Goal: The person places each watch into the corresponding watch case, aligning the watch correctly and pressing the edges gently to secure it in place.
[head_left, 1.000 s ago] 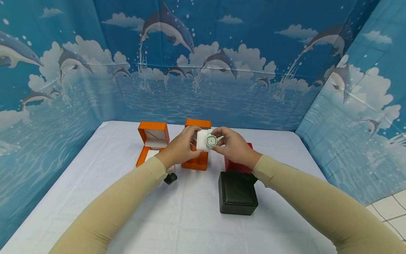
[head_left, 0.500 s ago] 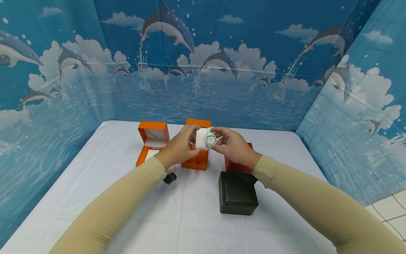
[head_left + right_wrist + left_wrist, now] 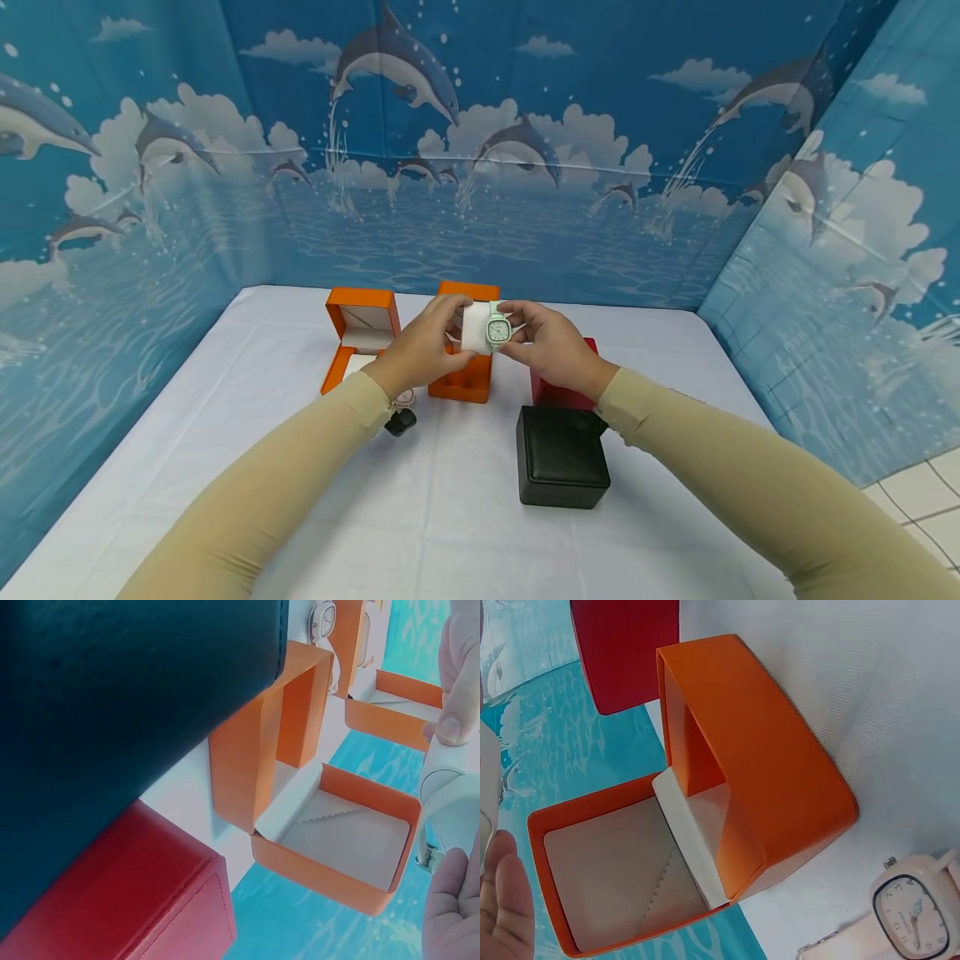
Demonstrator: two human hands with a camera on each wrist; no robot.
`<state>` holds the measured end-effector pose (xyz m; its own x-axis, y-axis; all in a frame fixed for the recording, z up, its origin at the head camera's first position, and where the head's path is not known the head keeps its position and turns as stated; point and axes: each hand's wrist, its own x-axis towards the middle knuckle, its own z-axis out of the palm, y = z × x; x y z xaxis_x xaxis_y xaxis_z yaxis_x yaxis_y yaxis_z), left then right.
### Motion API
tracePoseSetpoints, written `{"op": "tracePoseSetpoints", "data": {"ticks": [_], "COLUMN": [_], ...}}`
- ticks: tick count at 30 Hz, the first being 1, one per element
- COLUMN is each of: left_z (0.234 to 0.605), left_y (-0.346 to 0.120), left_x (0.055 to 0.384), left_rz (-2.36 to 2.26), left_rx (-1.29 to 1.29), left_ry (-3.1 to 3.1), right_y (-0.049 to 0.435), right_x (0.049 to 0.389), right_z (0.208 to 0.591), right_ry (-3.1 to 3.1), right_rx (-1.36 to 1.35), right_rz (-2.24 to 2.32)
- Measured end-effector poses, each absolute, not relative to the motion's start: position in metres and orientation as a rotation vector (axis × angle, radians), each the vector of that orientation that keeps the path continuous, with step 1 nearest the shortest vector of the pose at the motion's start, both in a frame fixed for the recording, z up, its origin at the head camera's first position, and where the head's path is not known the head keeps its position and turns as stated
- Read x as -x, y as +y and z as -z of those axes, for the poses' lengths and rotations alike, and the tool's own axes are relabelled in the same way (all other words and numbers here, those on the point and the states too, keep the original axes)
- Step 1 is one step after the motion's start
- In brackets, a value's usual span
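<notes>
Watch (image 3: 498,331) and white cushion (image 3: 476,328) have edged slightly upward

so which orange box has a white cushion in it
The left orange box in the head view: a white cushion sits in it, while the right orange box shows none.

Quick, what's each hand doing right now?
Left hand: closed, holding the white cushion.
Right hand: closed, holding the pale green watch.

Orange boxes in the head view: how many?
2. Left orange box: open, partly hidden by the left hand. Middle orange box: open, partly hidden by the left hand and the white cushion. No third shows; one could be hidden.
</notes>
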<state>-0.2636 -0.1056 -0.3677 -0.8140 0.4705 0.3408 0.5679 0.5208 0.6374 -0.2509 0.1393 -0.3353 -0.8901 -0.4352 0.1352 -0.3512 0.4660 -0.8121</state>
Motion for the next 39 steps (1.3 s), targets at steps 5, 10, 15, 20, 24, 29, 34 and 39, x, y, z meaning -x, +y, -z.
{"op": "tracePoseSetpoints", "data": {"ticks": [5,10,15,20,24,29,34,39], "left_z": [0.368,0.37,0.371,0.371,0.371,0.37,0.369,0.37], "left_y": [-0.106,-0.106,-0.107,-0.106,-0.106,-0.106,-0.105,-0.104], "left_x": [0.264,0.264,0.264,0.263,0.263,0.261,0.259,0.258], "left_rz": [1.169,1.157,1.132,1.134,1.133,1.132,1.13,1.193], "left_rx": [0.91,0.905,0.903,0.909,0.908,0.908,0.891,0.875], "left_ry": [-2.616,-2.61,-2.605,-2.592,-2.597,-2.601,-2.593,-2.57], "right_y": [0.139,0.139,0.14,0.141,0.14,0.14,0.14,0.142], "right_x": [0.25,0.25,0.25,0.25,0.251,0.25,0.25,0.252], "right_z": [0.335,0.335,0.335,0.335,0.334,0.331,0.327,0.324], "right_ry": [2.599,2.592,2.594,2.593,2.571,2.535,2.524,2.53], "right_rx": [0.696,0.691,0.692,0.692,0.689,0.669,0.652,0.649], "right_rz": [1.42,1.427,1.43,1.43,1.434,1.427,1.383,1.328]}}
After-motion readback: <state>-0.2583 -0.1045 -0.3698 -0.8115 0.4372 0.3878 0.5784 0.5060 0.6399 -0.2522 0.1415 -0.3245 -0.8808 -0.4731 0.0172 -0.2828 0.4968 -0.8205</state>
